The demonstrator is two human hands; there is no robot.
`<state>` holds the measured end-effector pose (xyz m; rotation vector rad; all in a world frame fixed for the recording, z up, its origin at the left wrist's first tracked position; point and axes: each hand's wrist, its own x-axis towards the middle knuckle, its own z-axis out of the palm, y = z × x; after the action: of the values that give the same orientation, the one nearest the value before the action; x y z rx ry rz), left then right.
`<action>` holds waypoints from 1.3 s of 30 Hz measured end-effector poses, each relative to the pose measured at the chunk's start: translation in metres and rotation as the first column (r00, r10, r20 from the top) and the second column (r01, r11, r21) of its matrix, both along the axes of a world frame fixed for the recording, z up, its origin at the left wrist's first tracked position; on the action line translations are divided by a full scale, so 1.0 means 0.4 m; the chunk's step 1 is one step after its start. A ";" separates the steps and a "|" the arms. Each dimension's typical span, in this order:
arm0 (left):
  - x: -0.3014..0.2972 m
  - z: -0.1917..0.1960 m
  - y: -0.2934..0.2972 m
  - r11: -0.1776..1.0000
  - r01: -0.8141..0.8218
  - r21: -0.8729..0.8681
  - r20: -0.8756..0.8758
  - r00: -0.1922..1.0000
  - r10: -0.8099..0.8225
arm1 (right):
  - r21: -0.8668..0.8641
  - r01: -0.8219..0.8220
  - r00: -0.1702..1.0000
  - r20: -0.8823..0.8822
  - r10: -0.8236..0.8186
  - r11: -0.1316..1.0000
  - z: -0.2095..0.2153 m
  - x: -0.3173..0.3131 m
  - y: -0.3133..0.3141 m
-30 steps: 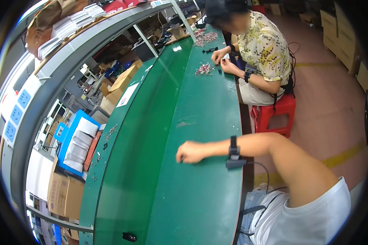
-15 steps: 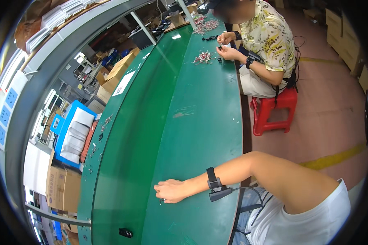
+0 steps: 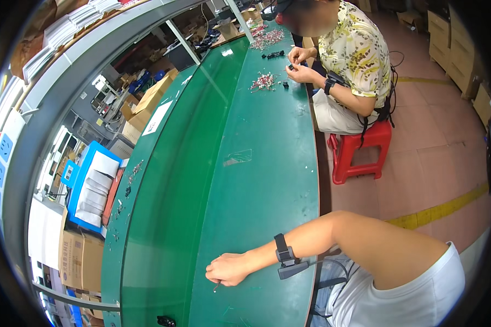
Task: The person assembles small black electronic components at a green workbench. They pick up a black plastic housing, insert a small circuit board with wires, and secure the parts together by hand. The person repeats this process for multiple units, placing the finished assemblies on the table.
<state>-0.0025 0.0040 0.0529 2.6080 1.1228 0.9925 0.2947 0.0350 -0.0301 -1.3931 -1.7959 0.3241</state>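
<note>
My right hand [image 3: 227, 270] is low over the green bench [image 3: 273, 201], its fingers pinched together. Out of the pinch, on the near side, pokes a small wire piece [image 3: 215, 288], thin and dark reddish with a pale tip; the rest of it is hidden by the fingers. A black wristband with a small device [image 3: 290, 262] is strapped on my right forearm. My left hand is out of the picture. Below my right hand, a small black part [image 3: 166, 321] lies on the shiny green belt [image 3: 163, 240] at the lower edge.
A co-worker on a red stool [image 3: 360, 152] handles small black parts near a pile of red-and-white wire pieces [image 3: 264, 82]. Beyond the belt are scattered bits [image 3: 128, 191], a blue bin [image 3: 95, 185] with pale packets and a cardboard box [image 3: 82, 259]. Clear tape [image 3: 238, 158] sticks to the bench.
My view has shifted slightly. My right hand is a little lower in the picture, and the wire piece under its fingers shows more plainly. The co-worker's hands stay close together.
</note>
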 end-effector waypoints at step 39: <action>0.132 -0.077 0.002 0.897 0.169 -0.409 0.289 0.956 -0.048 | 0.052 -0.410 0.761 -0.530 0.373 0.911 0.083 -0.140 -0.094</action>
<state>0.0503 0.0047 0.0220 2.0859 0.9803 0.9180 0.2388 -0.0028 0.0030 -0.8297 -1.5886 0.9106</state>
